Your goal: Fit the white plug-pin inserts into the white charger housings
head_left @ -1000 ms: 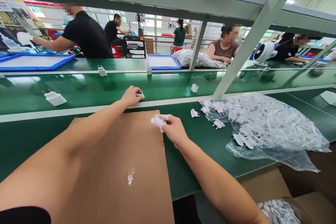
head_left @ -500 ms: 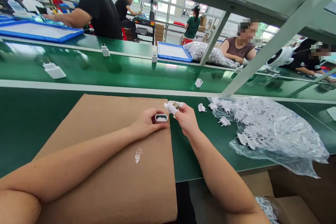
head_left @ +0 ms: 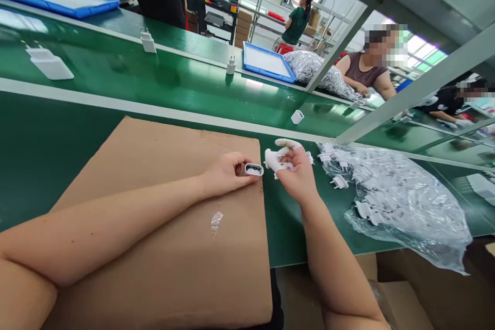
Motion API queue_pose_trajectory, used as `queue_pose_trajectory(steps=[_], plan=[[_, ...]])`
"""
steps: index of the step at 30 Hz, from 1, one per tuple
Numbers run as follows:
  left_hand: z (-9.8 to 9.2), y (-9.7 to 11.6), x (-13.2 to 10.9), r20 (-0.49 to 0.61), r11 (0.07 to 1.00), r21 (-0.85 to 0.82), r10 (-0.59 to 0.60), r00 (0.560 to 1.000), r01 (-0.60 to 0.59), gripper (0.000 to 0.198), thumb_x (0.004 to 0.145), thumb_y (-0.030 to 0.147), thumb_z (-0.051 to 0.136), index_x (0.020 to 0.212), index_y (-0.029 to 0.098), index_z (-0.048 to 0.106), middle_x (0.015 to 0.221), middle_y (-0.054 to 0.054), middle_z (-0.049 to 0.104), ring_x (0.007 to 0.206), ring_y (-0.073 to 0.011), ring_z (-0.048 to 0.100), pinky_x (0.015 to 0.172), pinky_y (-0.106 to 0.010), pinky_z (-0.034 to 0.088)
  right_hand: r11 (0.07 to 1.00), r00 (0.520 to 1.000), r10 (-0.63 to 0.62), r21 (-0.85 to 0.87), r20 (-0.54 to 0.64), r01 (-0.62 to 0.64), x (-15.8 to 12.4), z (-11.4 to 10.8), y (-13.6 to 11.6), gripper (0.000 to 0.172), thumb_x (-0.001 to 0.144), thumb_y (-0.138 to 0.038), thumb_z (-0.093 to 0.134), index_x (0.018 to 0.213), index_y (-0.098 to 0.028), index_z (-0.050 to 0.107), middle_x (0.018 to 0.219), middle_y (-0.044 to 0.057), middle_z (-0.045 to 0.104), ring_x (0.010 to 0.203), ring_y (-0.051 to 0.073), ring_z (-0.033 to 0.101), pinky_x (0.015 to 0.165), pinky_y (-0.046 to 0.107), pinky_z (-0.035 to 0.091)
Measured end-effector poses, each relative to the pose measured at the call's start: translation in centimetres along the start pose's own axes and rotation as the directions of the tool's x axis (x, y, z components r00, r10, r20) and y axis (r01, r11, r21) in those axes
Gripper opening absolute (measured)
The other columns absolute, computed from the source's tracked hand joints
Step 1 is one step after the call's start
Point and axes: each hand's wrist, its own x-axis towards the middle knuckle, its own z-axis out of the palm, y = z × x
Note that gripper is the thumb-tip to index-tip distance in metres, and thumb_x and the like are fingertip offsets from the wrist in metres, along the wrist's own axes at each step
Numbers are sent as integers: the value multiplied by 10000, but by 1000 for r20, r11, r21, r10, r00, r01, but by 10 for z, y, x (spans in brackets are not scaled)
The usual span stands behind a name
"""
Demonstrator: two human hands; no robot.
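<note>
Starting at the upper left, there's a blue tray (head_left: pixel 73 10), with a white charger (head_left: pixel 52 64) lying on the green belt (head_left: pixel 174 87) below it, prongs pointing up-left. A bit right of that, another charger (head_left: pixel 148 42) stands upright along the belt's far edge. A big cardboard sheet (head_left: pixel 193 278) fills the lower left and middle.

The left hand (head_left: pixel 228 175) is just right of centre over the cardboard's right edge, gripping a white case (head_left: pixel 254 169) with its open end showing. Just beside it, not touching the case, the right hand (head_left: pixel 297 178) has white-covered fingertips curled around a small white piece (head_left: pixel 286 166), mostly hidden by the fingers.

Further right, a loose plug (head_left: pixel 339 181) sits on the table (head_left: pixel 286 232), then a clear bag (head_left: pixel 413 201) stuffed with white parts spreads across the right side.
</note>
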Motion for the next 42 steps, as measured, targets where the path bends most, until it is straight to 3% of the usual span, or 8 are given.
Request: queue_pose_trajectory(steps=[5, 10, 20, 32, 35, 37, 40, 42], plan=[[0, -4, 1, 11, 999, -41, 26, 1000, -25, 314, 761, 441, 756, 956, 197, 725, 719, 7, 577, 628, -147, 502, 555, -257, 374, 951, 971, -190, -217, 146, 219, -4, 3, -3, 153, 798, -304, 717, 933, -240, 754, 925, 33, 590, 715, 132, 514, 602, 270, 424], [0, -5, 2, 6, 997, -47, 59, 998, -59, 285, 765, 449, 745, 849, 181, 699, 730, -3, 582, 653, -157, 516, 577, -266, 381, 920, 959, -172, -311, 224, 238, -7, 12, -1, 279, 833, -226, 627, 1082, -245, 753, 897, 33, 597, 724, 143, 533, 622, 273, 429], [0, -7, 3, 11, 998, -27, 53, 999, -53, 295, 753, 460, 756, 812, 179, 690, 722, 0, 590, 657, -159, 524, 572, -260, 370, 886, 938, -312, -308, 152, 345, -7, 14, 3, 252, 837, -197, 623, 1043, -238, 762, 796, 12, 547, 673, 135, 519, 582, 259, 407], [-1, -6, 3, 16, 997, -27, 78, 997, -78, 278, 759, 435, 759, 807, 170, 693, 720, 3, 595, 659, -153, 535, 581, -254, 385, 862, 953, -236, -413, 190, 295, -11, 14, -3, 240, 827, -205, 609, 1014, -228, 758, 787, 11, 539, 637, 137, 504, 565, 263, 389], [-1, -5, 1, 13, 994, 38, 97, 995, -98, 255, 786, 418, 747, 854, 177, 697, 734, 0, 608, 668, -164, 555, 596, -264, 417, 861, 953, -237, -415, 187, 296, -10, 14, -2, 233, 804, -193, 616, 985, -221, 761, 774, 9, 528, 646, 139, 504, 568, 259, 388], [1, -5, -1, -2, 977, 145, 157, 988, -155, 316, 813, 393, 734, 1046, 186, 687, 856, -22, 657, 739, -191, 599, 657, -289, 471, 871, 954, -236, -395, 185, 293, -9, 15, -2, 236, 789, -179, 615, 970, -217, 762, 749, 1, 506, 633, 134, 490, 557, 253, 376], [6, -5, -6, -10, 883, 398, 275, 961, -248, 542, 889, 369, 672, 1359, 147, 520, 1164, -115, 653, 1003, -272, 631, 830, -367, 527, 902, 961, -217, -343, 169, 264, -9, 16, -1, 265, 766, -151, 602, 970, -213, 760, 726, -10, 489, 607, 126, 466, 537, 248, 357], [10, -5, -9, 12, 793, 550, 309, 951, -264, 527, 950, 369, 605, 1385, 100, 477, 1234, -163, 625, 1119, -305, 601, 908, -405, 522, 911, 967, -204, -332, 151, 244, -11, 18, 0, 269, 743, -133, 599, 946, -209, 758, 715, -14, 480, 597, 123, 452, 532, 249, 345]])
